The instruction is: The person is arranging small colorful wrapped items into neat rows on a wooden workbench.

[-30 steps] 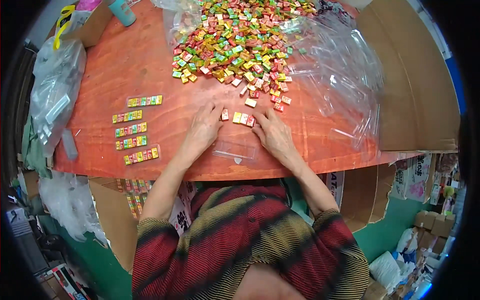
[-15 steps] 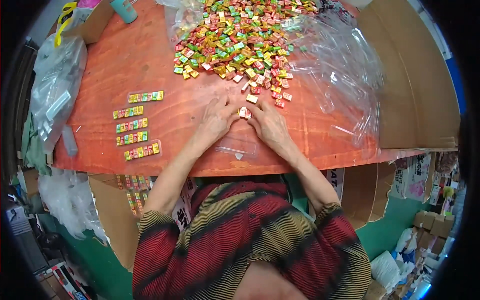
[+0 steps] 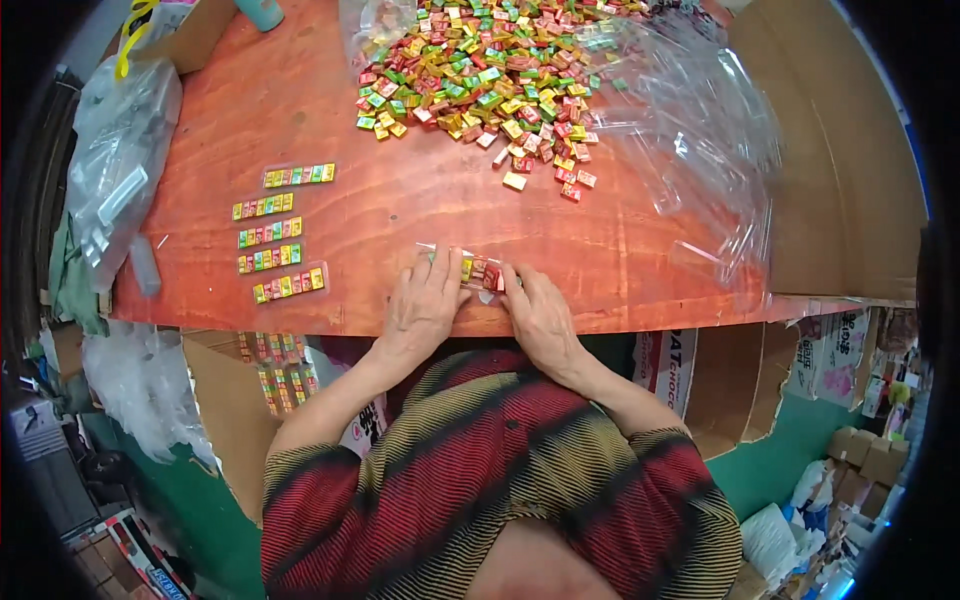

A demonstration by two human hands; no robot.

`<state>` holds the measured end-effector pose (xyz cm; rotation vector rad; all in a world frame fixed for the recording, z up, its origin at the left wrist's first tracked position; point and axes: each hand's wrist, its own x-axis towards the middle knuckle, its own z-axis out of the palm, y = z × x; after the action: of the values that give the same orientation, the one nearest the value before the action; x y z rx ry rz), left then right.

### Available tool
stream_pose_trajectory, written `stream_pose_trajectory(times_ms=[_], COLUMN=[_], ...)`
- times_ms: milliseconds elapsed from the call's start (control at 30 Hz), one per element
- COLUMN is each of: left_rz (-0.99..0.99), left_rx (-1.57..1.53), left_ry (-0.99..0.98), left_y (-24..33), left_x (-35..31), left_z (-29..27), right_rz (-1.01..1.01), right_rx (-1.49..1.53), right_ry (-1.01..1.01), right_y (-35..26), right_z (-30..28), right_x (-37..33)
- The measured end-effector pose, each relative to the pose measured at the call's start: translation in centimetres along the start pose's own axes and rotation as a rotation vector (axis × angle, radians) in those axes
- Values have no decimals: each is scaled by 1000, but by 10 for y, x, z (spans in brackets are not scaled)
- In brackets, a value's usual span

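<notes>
My left hand point(image 3: 425, 305) and my right hand point(image 3: 537, 312) rest side by side at the near edge of the red-brown table point(image 3: 400, 215). Between their fingertips lies a short row of small coloured candies point(image 3: 478, 271) inside a narrow clear sleeve; both hands press on its ends. A big heap of loose coloured candies point(image 3: 480, 80) spreads over the far middle of the table. At the left lie several filled strips of candies point(image 3: 275, 232), stacked one below the other.
Crumpled clear plastic film point(image 3: 690, 130) covers the table's right side, next to a brown cardboard sheet point(image 3: 840, 170). A clear bag of empty sleeves point(image 3: 120, 175) lies at the left edge. A cardboard box with more filled strips point(image 3: 280, 380) stands under the table.
Both hands pulled back from the heap toward the table's near edge, bringing a few candies. The candies now sit in a row inside a clear sleeve between the fingertips.
</notes>
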<state>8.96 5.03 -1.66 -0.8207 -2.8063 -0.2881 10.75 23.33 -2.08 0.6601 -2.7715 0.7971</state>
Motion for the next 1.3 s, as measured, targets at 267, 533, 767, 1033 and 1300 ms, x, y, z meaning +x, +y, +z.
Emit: stream_pose_trajectory(times_ms=[267, 533, 767, 1033, 1300], left_rz=[-2, -14, 43, 45, 51], left_rx=[-41, -100, -132, -197, -141], left_ry=[38, 125, -23, 16, -115], left_y=[-2, -2, 2, -1, 2], left_x=[-5, -8, -2, -2, -1], left_z=[3, 2, 11, 13, 7], right_rz=[85, 45, 14, 49, 84], right_rx=[117, 122, 33, 20, -43], right_ry=[-14, 68, 28, 48, -98], right_y=[2, 3, 5, 1, -4], right_z=[-5, -5, -5, -10, -13], right_x=[5, 0, -3, 2, 14])
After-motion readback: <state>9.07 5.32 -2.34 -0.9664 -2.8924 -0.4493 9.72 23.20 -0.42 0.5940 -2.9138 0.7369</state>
